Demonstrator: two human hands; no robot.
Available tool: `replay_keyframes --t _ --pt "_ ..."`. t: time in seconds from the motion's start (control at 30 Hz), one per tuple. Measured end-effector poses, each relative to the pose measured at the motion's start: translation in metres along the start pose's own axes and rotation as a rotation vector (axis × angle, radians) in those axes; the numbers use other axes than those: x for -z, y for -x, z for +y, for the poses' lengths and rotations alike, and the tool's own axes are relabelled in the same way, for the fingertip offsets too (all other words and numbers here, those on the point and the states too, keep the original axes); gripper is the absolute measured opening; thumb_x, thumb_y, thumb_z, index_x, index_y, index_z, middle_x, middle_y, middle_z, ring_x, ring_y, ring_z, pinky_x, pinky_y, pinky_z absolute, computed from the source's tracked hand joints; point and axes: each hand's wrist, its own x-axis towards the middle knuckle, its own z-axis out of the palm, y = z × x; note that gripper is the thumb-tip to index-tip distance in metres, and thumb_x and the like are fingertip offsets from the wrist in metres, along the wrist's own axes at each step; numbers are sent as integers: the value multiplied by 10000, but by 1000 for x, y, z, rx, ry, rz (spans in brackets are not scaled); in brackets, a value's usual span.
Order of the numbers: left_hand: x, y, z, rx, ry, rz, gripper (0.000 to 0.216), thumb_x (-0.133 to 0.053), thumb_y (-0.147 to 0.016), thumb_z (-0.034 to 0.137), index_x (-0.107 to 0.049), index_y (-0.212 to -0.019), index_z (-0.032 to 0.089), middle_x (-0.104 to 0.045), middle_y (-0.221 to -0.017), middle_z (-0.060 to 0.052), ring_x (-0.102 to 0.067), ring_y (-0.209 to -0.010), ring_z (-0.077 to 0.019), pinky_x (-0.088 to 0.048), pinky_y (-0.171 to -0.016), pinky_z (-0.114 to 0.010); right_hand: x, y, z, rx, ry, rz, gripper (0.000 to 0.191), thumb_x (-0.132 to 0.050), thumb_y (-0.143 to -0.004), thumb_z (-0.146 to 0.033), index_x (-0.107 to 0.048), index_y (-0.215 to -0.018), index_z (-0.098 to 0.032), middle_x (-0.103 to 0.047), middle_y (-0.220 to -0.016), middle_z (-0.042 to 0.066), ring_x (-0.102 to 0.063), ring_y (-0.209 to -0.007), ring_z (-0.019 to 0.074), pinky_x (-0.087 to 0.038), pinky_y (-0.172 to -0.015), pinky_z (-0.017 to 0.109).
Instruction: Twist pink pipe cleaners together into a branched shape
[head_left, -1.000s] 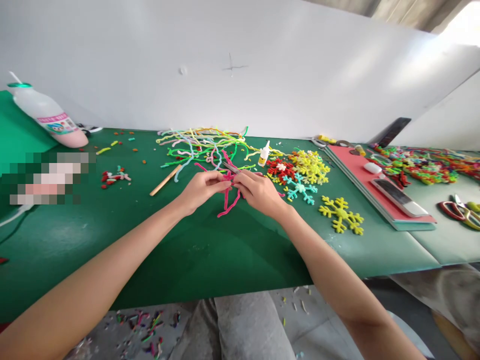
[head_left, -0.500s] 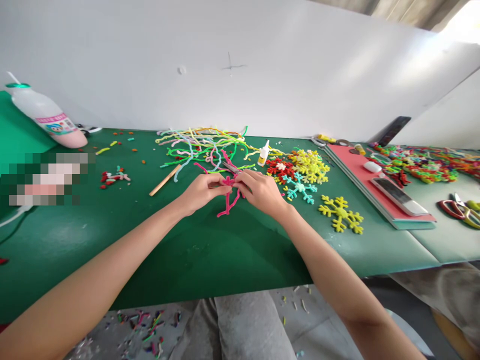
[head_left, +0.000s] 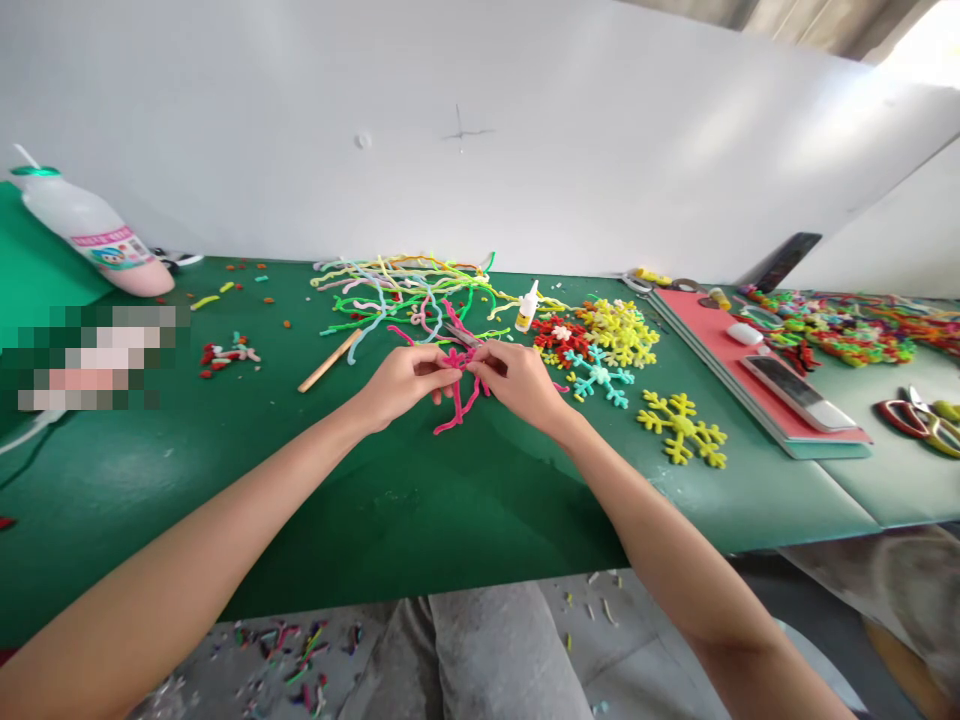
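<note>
A pink pipe-cleaner piece (head_left: pixel 459 392) is pinched between both my hands above the green mat (head_left: pixel 420 500). My left hand (head_left: pixel 401 383) closes its fingers on the piece's left side. My right hand (head_left: pixel 519 384) grips the right side, and a scissors blade (head_left: pixel 459 335) sticks out past its fingers. Two pink ends hang down toward the mat. Just behind my hands lies a tangle of loose coloured pipe cleaners (head_left: pixel 405 285).
A small glue bottle (head_left: pixel 529 308) stands behind my right hand. Finished snowflakes in red (head_left: pixel 559 340), yellow (head_left: pixel 681 428) and teal (head_left: pixel 598 377) lie to the right, near a pink board (head_left: pixel 712 350) holding a phone (head_left: pixel 795 392). A wooden stick (head_left: pixel 330 360) and a large bottle (head_left: pixel 90 235) lie left.
My hands have shifted only slightly while working the pink piece; its bent shape between the fingers looks a little tighter.
</note>
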Motion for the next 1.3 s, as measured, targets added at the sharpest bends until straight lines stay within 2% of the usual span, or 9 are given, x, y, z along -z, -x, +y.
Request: replay_keyframes --t 0.13,0.23,0.37,0.47,0.6,0.7,0.8,1.13,1.3 --pt "-2 1 1 28 52 -22 223 -707 -787 366 -660 -793 148 -671 -710 -36 -641 -666 -173 -519 -676 -323 2 -2 -1 -292 -446 -116 220 -627 -841 -346 -596 -719 -166 -511 -533 -42 -426 -480 86 -329 -500 243" --pt "-3 1 3 43 81 -7 223 -716 -781 356 -669 -816 141 -685 -729 -44 -668 -719 -189 -542 -713 -335 6 -2 -2 -432 -706 -203 249 -673 -800 -378 -597 -721 -154 -568 -546 -28 -490 -468 78 -330 -468 221" --pt "-5 2 4 62 115 3 243 -748 -749 367 -673 -791 139 -681 -737 -40 -668 -739 -189 -547 -723 -332 10 -3 -1 -538 -872 -302 231 -719 -757 -350 -623 -760 -140 -684 -659 26 -617 -564 101 -357 -471 200" --pt "-5 2 5 78 167 7 269 -778 -717 379 -676 -779 138 -684 -768 -40 -662 -758 -184 -545 -736 -327 12 -3 0 -566 -952 -348 216 -746 -727 -301 -647 -818 -131 -725 -750 51 -663 -648 121 -431 -545 209" --pt "-5 2 6 111 224 -1 282 -788 -705 384 -676 -781 136 -692 -782 -44 -662 -770 -182 -540 -759 -333 10 -3 0 -543 -981 -347 237 -768 -710 -310 -642 -810 -136 -707 -747 36 -636 -647 109 -452 -575 220" --pt "-5 1 4 139 251 1 300 -797 -692 383 -686 -811 130 -700 -810 -51 -665 -777 -179 -531 -771 -330 6 -2 -2 -507 -968 -282 272 -783 -696 -340 -611 -770 -141 -619 -662 -16 -520 -551 65 -355 -479 198" --pt "-5 1 1 147 260 1 293 -788 -707 383 -694 -830 135 -706 -804 -51 -670 -767 -178 -512 -732 -309 0 -2 -3 -459 -933 -238 295 -761 -724 -372 -583 -775 -142 -557 -647 -38 -428 -510 44 -275 -447 200" --pt "-4 1 -1 141 252 -2 255 -772 -732 374 -696 -805 142 -720 -783 -76 -679 -764 -198 -464 -634 -289 -13 2 -9 -402 -833 -113 342 -683 -773 -482 -542 -824 -175 -510 -590 -59 -400 -449 60 -285 -426 222" --pt "-3 2 -1 113 207 -10 209 -746 -756 344 -696 -805 147 -708 -740 -59 -644 -681 -166 -447 -578 -272 -13 1 -6 -388 -775 -133 313 -665 -794 -464 -544 -836 -178 -517 -630 -45 -413 -483 69 -305 -426 215"
